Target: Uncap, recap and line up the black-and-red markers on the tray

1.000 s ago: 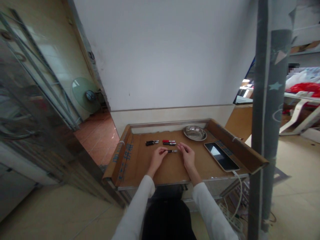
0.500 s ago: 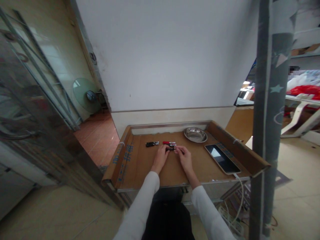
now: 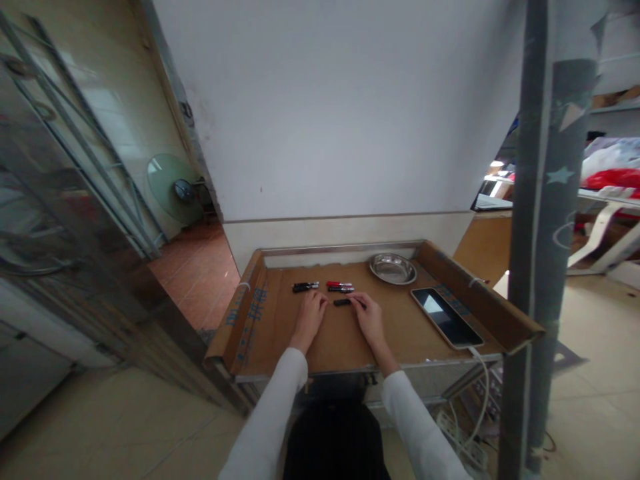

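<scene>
My right hand (image 3: 369, 317) pinches a short black pen-like stick (image 3: 342, 302) just above the cardboard, its left end pointing toward my other hand. My left hand (image 3: 311, 315) sits a little left of that stick, apart from it. Its fingers are drawn together, and I cannot see what, if anything, is between them. Just beyond my left fingers lie black pen-like sticks with silvery ends (image 3: 305, 287). Farther right, a red pen-like stick (image 3: 339, 284) lies beside a black one with a silvery end (image 3: 341, 290).
A cardboard-lined table (image 3: 280, 347) has raised sides. On it are a shiny metal dish (image 3: 393, 269) at the back right and a phone (image 3: 447, 318) with a white cable (image 3: 483, 380) hanging over the front edge. A grey post (image 3: 533, 267) stands at the right.
My left hand has moved left, away from the black stick and my right hand. The right hand has stayed nearly in place, still holding the stick.
</scene>
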`<state>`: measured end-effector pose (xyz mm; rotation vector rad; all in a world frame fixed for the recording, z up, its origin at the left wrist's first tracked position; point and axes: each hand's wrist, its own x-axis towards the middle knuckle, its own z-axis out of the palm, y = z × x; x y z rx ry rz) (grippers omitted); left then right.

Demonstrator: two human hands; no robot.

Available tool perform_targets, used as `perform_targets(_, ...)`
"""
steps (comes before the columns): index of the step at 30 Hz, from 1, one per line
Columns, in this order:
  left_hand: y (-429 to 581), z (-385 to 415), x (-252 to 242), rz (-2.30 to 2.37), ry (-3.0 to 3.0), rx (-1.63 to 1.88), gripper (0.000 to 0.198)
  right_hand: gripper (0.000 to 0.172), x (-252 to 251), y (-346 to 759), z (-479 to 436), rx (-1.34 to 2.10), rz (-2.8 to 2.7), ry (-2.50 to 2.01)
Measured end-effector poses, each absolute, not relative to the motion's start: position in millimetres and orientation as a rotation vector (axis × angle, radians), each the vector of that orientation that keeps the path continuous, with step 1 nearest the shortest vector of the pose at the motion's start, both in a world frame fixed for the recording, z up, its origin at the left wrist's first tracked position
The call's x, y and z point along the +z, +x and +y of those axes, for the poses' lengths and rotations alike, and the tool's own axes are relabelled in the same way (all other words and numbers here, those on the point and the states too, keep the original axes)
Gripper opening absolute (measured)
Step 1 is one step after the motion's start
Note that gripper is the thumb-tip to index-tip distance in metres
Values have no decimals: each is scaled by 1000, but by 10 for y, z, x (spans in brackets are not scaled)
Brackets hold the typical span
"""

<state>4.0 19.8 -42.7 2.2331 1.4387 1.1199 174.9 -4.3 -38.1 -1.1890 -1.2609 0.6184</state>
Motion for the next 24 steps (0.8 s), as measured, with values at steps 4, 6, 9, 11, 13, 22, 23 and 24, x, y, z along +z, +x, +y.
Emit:
perform_targets(4,130,245,-400,1454,2180,1138,10,28,-372,1755,-52,648,-1171,-1168)
perform_targets(6,206,280,-373,1466,2161,1144,9,28,-368,1757,-50,659,-1148,-1158)
perform_targets(9,317,322,-331,1489,2175,1137,11,29,-370,1766,-40,670,-1126,-1141)
perform_targets(11,363,322,-313,1469,2206,1141,14,30,-376,1775,-35,667,-1108,-1134)
perform_targets(13,381,298,-302,1403,2276,1125,16,30,-385,1784,-34,662,-1096,-1130)
perform_targets(22,329,299,-314,1553,2399,968,15,26,-425,1783,-28,630,-1134,-1166)
perform_targets(23,322,314,-320,1578,2380,992,16,24,-428,1775,-18,634,-1177,-1166)
perform_targets(24,316,324,-326,1604,2359,1016,18,22,-429,1765,-6,635,-1230,-1165)
